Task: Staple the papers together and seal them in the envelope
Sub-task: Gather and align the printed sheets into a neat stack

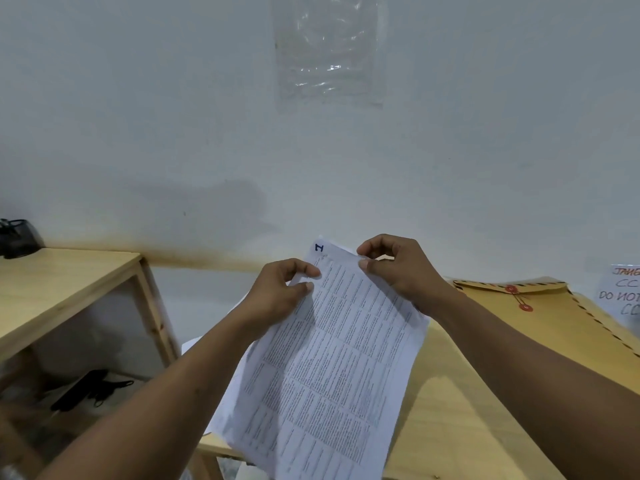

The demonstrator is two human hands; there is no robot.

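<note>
Papers (329, 358) are pinched at the top by my left hand (277, 294) and right hand (401, 271): squaring them, I judge; next, stapling a corner. Envelope (543, 320) lies right of my right hand.

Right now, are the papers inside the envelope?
No, the left hand and right hand hold the papers up; the envelope sits apart.

I'm counting two hands here, left hand (277, 296) and right hand (403, 268), one stack of papers (329, 375) (sheets too bunched to count), one envelope (554, 317), one handwritten note (623, 292), one plastic sleeve (327, 50), one wooden shelf unit (69, 275), one wooden table (450, 427).
</note>
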